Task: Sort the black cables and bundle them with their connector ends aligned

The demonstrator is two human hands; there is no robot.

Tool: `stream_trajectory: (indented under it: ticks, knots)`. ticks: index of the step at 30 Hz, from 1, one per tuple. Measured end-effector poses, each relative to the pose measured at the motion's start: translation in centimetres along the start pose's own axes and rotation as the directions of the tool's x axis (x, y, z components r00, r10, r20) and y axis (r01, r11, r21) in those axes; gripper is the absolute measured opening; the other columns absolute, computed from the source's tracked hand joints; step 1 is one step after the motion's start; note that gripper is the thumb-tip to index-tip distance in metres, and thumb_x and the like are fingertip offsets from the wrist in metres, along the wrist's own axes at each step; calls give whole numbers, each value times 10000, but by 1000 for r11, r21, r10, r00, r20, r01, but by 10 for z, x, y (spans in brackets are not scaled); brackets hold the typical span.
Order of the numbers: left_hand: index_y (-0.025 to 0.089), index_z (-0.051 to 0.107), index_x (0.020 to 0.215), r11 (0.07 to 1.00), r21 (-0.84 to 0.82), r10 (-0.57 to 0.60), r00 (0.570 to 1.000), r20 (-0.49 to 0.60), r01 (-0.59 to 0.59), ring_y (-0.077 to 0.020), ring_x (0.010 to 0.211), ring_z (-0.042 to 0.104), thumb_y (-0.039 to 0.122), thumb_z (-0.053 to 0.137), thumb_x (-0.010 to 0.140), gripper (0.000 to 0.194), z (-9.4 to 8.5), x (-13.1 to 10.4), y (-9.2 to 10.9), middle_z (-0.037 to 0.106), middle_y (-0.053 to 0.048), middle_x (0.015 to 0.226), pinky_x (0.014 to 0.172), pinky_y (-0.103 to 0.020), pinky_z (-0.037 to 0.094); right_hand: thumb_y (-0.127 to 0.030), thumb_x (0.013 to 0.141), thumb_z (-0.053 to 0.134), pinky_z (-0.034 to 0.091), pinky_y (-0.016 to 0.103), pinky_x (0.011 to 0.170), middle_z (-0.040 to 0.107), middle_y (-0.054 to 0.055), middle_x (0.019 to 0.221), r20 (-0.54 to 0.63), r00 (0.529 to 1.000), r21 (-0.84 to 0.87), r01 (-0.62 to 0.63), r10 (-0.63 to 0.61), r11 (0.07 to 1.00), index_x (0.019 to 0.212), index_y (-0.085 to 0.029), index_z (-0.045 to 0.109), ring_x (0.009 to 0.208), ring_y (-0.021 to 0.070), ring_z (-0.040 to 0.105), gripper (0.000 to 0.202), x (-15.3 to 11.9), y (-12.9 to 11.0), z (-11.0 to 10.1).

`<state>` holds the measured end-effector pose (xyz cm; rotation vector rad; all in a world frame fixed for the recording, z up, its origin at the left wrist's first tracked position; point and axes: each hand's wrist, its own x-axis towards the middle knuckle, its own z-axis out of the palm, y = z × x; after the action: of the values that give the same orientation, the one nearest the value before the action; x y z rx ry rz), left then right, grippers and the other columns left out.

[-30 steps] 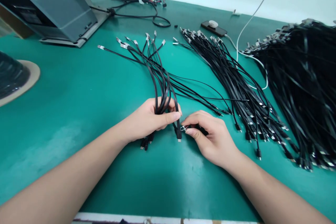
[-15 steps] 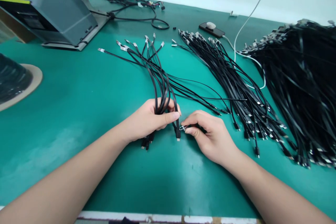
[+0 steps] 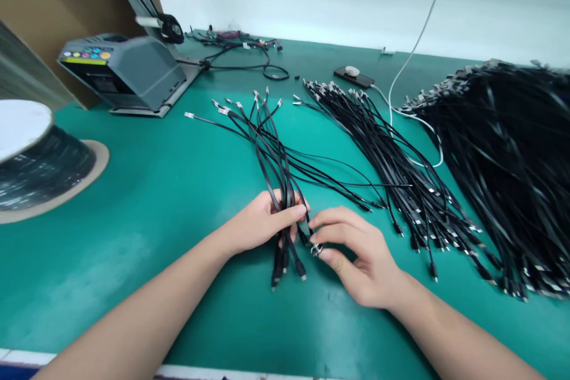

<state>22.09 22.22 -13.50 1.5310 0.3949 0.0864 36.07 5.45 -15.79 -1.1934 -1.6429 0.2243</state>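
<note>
L hand (image 3: 262,222) is curled round a bunch of black cords (image 3: 284,181), low over the counter (image 3: 253,332), plugs (image 3: 301,270) poking out below. R hand (image 3: 358,252) has finger + thumb almost together, pinching a tiny shiny bit (image 3: 316,249) by 1 cord; too blurry to name. Step now prob. = working at that cord's end. Next move prob. needs firm L grip & small, careful R pinch.

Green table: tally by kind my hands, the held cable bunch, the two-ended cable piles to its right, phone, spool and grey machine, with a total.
Left hand and right hand: 2
Held bunch: 1
Middle pile and right pile: 2
Phone: 1
Spool: 1
Machine: 1
Total: 8
</note>
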Motion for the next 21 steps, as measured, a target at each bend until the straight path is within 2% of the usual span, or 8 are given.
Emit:
stream_trajectory:
  ticks: [2,4,7,9,11,15,21]
  knots:
    - [164,637,959,999,-42,0,1000,7,0,-148,602,617,492,749,814,376,0,0,1,672,-3,716,553,-264,522,-149,963,583,515,355,926,726,66,1132,106,994,-7,38,-37,999,1104,-217,641,1052,186,675,167,0,0,2]
    - [163,655,966,999,-47,10,1000,-14,-11,-172,696,664,419,775,786,335,-1,0,0,695,-19,813,633,-292,565,-168,974,565,515,372,898,742,59,1097,130,991,-77,-33,43,996,1094,-218,627,1017,198,682,144,-1,3,5]
    - [168,650,1020,998,-60,-1,999,-44,-2,-212,808,716,351,793,772,340,-3,1,-4,724,-34,881,762,-349,600,-203,973,548,521,376,786,729,72,966,-47,956,-256,-292,289,922,1038,-196,625,886,217,668,101,-2,11,7]
    - [172,631,1096,997,-77,-2,999,-45,-1,-230,870,736,341,796,790,386,-5,1,-7,744,-43,904,827,-376,600,-220,970,544,512,364,733,707,71,920,-133,917,-277,-399,376,874,1022,-187,628,813,208,642,104,-3,14,6]
    - [172,632,1091,997,-73,32,998,-53,-36,-215,883,734,340,796,812,365,-6,2,-9,753,-44,909,840,-353,589,-245,978,545,512,345,730,702,62,939,-100,917,-174,-399,387,900,1029,-194,635,802,189,631,116,-2,12,4]
    - [161,659,929,994,-39,98,991,-89,-101,-155,851,693,344,813,815,265,-6,3,-10,746,-29,891,823,-269,558,-270,991,561,522,315,786,704,52,992,66,949,83,-314,309,946,1017,-210,645,888,175,644,106,1,6,1]
    - [157,664,942,994,-49,96,991,-94,-101,-173,854,695,388,799,829,290,-5,2,-9,760,-45,902,826,-286,548,-188,957,592,515,284,740,683,54,1009,93,951,65,-302,296,951,1007,-206,660,849,154,618,86,3,4,3]
